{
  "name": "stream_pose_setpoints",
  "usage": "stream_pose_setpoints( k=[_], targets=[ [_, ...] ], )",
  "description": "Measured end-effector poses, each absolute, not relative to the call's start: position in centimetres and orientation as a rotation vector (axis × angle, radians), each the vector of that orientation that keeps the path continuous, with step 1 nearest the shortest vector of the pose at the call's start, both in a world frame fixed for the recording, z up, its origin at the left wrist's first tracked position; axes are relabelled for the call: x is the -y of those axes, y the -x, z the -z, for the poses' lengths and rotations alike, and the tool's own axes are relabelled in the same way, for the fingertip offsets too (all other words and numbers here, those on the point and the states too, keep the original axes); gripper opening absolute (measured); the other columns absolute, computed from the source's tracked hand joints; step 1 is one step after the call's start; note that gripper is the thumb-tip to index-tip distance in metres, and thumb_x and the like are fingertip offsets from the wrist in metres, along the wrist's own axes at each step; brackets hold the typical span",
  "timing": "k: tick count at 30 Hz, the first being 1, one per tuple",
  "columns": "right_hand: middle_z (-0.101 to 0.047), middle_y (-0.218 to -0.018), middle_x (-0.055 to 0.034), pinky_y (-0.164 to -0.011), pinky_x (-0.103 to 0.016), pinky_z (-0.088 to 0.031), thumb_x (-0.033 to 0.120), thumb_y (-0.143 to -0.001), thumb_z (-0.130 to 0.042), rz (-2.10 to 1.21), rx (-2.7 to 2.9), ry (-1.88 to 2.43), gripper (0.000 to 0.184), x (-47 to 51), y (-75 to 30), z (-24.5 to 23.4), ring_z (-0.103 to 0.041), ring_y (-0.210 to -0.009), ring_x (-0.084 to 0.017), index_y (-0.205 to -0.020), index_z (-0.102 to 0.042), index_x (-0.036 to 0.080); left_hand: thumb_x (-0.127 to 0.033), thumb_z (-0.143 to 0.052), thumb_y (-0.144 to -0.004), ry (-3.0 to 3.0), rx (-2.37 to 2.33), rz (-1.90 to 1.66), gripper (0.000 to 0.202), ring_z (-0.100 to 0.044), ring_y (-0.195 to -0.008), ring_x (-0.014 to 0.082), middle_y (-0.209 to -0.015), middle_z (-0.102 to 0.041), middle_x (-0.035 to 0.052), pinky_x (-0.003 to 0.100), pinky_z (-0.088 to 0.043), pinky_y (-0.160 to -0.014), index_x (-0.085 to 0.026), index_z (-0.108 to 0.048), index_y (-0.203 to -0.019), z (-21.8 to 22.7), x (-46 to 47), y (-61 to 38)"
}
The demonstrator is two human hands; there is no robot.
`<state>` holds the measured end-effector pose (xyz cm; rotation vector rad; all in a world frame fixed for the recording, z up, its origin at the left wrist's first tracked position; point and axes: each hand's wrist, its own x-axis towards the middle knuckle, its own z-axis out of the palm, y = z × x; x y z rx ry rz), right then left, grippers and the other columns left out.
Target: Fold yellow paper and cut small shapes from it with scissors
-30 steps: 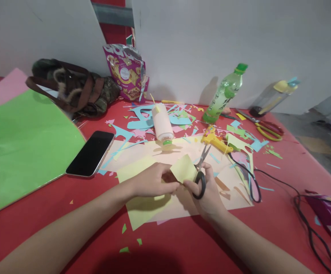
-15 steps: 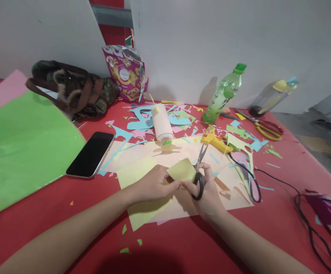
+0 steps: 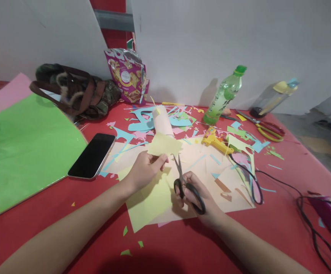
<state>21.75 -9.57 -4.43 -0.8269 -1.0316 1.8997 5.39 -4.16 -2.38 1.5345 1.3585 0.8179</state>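
My left hand (image 3: 144, 170) pinches a small yellow paper piece (image 3: 164, 144) and holds it up above the table. My right hand (image 3: 195, 196) grips black-handled scissors (image 3: 184, 182), blades pointing up toward the paper's lower edge, a little apart from it. Beneath both hands lie a larger yellow sheet (image 3: 149, 199) and a peach sheet (image 3: 211, 175) on the red table (image 3: 182, 247).
A black phone (image 3: 92, 155) lies left of my hands, beside a green sheet (image 3: 28, 148). Behind are a white glue bottle (image 3: 162, 120), a yellow glue gun (image 3: 215, 141) with black cord, a green bottle (image 3: 225, 95), red-yellow scissors (image 3: 265, 127), a snack bag (image 3: 127, 76), a handbag (image 3: 74, 91), scraps.
My left hand lifted the yellow piece up and away to the left. My right hand drew the scissors back and down, off the paper.
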Motion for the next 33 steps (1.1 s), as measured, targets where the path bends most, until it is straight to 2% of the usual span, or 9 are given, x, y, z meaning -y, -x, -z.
stream_pose_setpoints(
  k=[7, 13, 18, 21, 28, 33],
  targets=[
    [-0.045, -0.064, 0.0057, -0.047, -0.019, -0.029, 0.04, -0.07, -0.06, -1.932, 1.061, 0.857, 0.033, 9.7, -21.8, 4.6, -0.044, -0.047, -0.005, -0.077, -0.034, 0.021, -0.035, -0.042, -0.076, -1.58, -1.358, -0.808, 0.035, -0.04, -0.042, 0.0065, -0.044, -0.043, -0.0039, 0.017, -0.032, -0.044, -0.014, -0.043, -0.048, 2.1, 4.5, -5.6],
    [-0.046, -0.063, 0.0059, -0.046, -0.018, -0.03, 0.04, -0.07, -0.06, -1.935, 1.028, 0.869, 0.033, 9.8, -21.7, 4.4, -0.043, -0.047, -0.004, -0.078, -0.034, 0.021, -0.035, -0.041, -0.076, -1.574, -1.355, -0.836, 0.034, -0.045, -0.047, 0.0081, -0.048, -0.048, -0.0024, 0.017, -0.035, -0.046, -0.014, -0.045, -0.05, 2.1, 4.4, -5.6],
    [-0.047, -0.062, 0.0059, -0.045, -0.018, -0.03, 0.04, -0.069, -0.06, -1.958, 1.007, 0.849, 0.033, 9.7, -21.7, 4.4, -0.043, -0.045, -0.004, -0.077, -0.034, 0.021, -0.033, -0.043, -0.075, -1.579, -1.375, -0.828, 0.034, -0.041, -0.041, 0.0064, -0.044, -0.044, -0.0043, 0.016, -0.033, -0.043, -0.014, -0.044, -0.048, 1.8, 4.5, -5.7],
    [-0.048, -0.063, 0.0051, -0.044, -0.018, -0.03, 0.04, -0.07, -0.06, -1.953, 1.008, 0.859, 0.032, 9.7, -21.7, 4.5, -0.043, -0.045, -0.005, -0.077, -0.034, 0.021, -0.032, -0.045, -0.074, -1.582, -1.366, -0.833, 0.032, -0.045, -0.045, 0.0074, -0.046, -0.047, -0.0033, 0.017, -0.035, -0.045, -0.014, -0.044, -0.048, 1.8, 4.6, -5.8],
    [-0.046, -0.064, 0.0054, -0.048, -0.02, -0.031, 0.039, -0.07, -0.06, -1.909, 1.039, 0.881, 0.031, 9.7, -21.7, 4.5, -0.045, -0.051, -0.006, -0.077, -0.036, 0.021, -0.035, -0.041, -0.076, -1.561, -1.295, -0.753, 0.036, -0.04, -0.043, 0.0069, -0.045, -0.044, -0.003, 0.018, -0.033, -0.044, -0.014, -0.044, -0.047, 2.1, 5.1, -6.2],
    [-0.044, -0.067, 0.0051, -0.053, -0.021, -0.033, 0.038, -0.07, -0.06, -1.893, 1.019, 0.881, 0.03, 9.6, -21.7, 4.8, -0.044, -0.055, -0.007, -0.079, -0.036, 0.021, -0.034, -0.042, -0.075, -1.449, -1.204, -0.733, 0.034, -0.043, -0.045, 0.0074, -0.045, -0.045, -0.0028, 0.018, -0.035, -0.046, -0.014, -0.044, -0.047, 1.8, 5.7, -6.7]
  ],
)
